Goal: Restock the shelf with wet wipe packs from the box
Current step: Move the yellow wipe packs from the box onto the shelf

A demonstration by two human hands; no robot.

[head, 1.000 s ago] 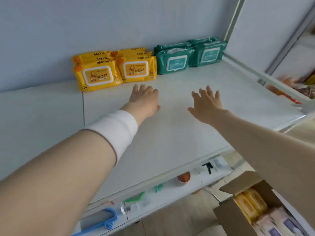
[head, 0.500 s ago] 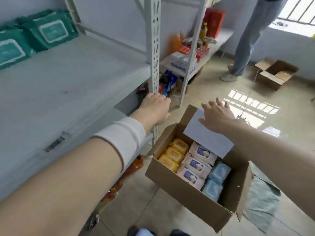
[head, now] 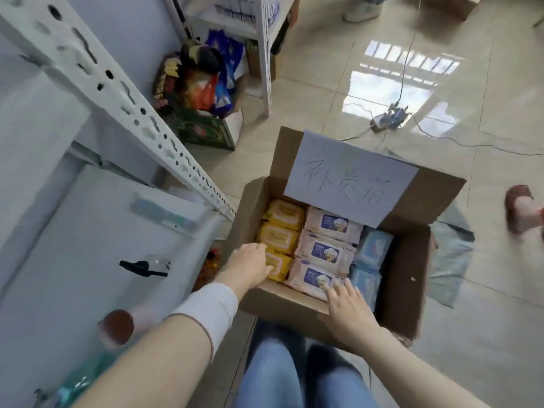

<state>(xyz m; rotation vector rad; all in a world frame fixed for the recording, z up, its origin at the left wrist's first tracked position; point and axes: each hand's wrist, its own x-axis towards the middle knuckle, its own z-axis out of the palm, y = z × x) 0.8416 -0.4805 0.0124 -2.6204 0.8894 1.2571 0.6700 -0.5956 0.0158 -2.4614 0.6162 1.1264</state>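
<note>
An open cardboard box (head: 407, 278) stands on the floor in front of my knees, with a handwritten paper sheet (head: 350, 178) on its far flap. Inside lie a row of yellow wipe packs (head: 284, 214) on the left, pink packs (head: 326, 251) in the middle and blue packs (head: 374, 248) on the right. My left hand (head: 250, 265) rests its fingers on the nearest yellow pack; the thumb is hidden. My right hand (head: 346, 301) lies with spread fingers on the near corner of the nearest pink pack, at the box's near wall.
The white shelf upright (head: 117, 92) slants across the left, with a lower shelf board (head: 88, 231) beside the box. Snack bags (head: 200, 83) sit under the neighbouring shelf. A power strip (head: 388, 120) with cables, a grey cloth (head: 450, 260) and another person's slippered foot (head: 521, 209) are on the floor.
My view has swung from the shelf top down to the box. Both hands have dropped from above the shelf into the box and now touch packs.
</note>
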